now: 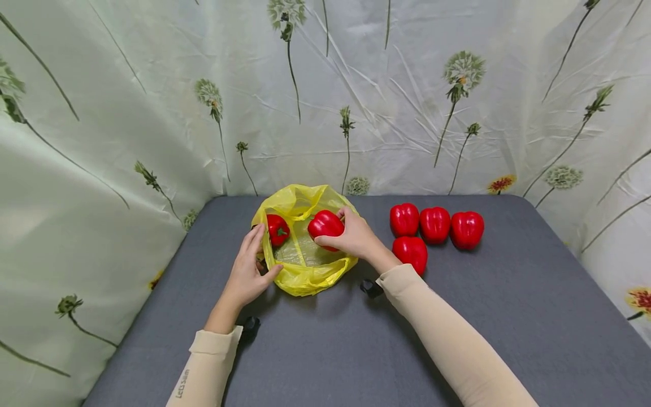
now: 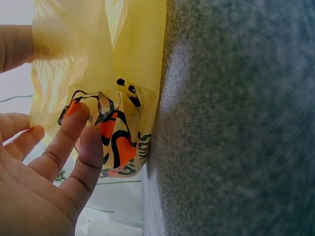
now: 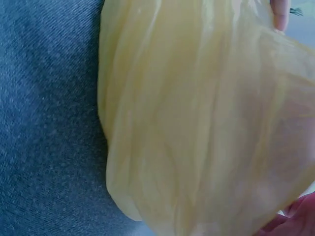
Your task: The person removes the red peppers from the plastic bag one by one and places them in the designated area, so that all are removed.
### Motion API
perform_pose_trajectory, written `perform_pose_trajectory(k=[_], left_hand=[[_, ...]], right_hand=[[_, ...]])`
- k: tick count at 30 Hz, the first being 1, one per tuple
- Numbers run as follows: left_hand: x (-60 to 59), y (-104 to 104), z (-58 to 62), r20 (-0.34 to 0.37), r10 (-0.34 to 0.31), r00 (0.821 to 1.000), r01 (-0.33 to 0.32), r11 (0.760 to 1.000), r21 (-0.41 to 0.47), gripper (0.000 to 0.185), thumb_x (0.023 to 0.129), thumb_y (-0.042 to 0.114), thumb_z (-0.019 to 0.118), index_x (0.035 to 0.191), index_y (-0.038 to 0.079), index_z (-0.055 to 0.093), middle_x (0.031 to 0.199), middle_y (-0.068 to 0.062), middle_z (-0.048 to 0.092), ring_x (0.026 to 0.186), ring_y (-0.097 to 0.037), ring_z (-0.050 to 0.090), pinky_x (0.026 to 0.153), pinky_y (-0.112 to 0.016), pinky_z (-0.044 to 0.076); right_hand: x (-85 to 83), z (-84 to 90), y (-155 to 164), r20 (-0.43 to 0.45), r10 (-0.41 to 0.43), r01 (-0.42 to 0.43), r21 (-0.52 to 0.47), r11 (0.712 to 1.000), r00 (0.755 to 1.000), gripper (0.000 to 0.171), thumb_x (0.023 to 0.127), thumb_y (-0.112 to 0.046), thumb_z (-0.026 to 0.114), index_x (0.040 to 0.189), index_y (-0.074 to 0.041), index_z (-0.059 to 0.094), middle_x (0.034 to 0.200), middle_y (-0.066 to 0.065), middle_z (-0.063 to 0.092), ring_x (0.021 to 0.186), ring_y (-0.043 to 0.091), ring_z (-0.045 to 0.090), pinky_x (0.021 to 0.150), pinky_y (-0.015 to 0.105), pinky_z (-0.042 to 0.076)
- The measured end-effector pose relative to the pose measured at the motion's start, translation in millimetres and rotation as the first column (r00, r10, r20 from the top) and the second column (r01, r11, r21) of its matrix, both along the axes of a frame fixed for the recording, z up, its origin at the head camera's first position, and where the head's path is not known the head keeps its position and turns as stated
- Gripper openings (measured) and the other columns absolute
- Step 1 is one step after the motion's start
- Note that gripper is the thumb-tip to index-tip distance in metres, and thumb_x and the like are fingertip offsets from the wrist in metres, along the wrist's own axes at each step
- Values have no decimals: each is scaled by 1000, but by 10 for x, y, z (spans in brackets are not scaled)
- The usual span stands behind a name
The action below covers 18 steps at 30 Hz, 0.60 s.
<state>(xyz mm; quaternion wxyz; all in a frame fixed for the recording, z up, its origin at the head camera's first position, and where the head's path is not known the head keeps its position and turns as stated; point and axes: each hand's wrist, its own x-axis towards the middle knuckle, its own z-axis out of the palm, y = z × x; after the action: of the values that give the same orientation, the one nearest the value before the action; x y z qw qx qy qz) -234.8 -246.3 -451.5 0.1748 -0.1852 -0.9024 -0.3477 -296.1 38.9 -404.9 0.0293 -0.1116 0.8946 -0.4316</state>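
A red pepper [image 1: 325,224] is hanging over the open yellow bag [image 1: 305,277], gripped by the right hand [image 1: 354,237]; the left hand [image 1: 247,271] is pinching the bag's near rim.

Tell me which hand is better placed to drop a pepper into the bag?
Probably the right hand: it already grips a red pepper over the open yellow bag, while the left hand holds the bag's rim.
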Motion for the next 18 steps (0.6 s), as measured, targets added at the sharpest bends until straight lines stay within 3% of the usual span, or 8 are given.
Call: perform_pose_trajectory(k=[6, 18], left_hand=[[-6, -2, -2, -1, -2, 1000, 2, 1000, 0, 100, 86, 12, 86, 168, -1, 30, 171, -22, 33, 102, -28, 62, 71, -32, 57], [0, 9, -7, 8, 5, 1000, -5, 1000, -3, 101, 86, 12, 87, 168, 1, 30, 172, -20, 33, 107, -30, 62, 72, -32, 56]], right_hand=[[95, 44, 62, -3, -33, 33, -63, 997, 999, 67, 83, -46, 85, 126, -11, 48, 123, 14, 67, 109, 29, 66, 86, 41, 62], [274, 152, 221, -10, -74, 72, -93, 993, 997, 67, 84, -47, 85, 127, -11, 49, 127, 14, 68, 114, 30, 66, 91, 44, 62]])
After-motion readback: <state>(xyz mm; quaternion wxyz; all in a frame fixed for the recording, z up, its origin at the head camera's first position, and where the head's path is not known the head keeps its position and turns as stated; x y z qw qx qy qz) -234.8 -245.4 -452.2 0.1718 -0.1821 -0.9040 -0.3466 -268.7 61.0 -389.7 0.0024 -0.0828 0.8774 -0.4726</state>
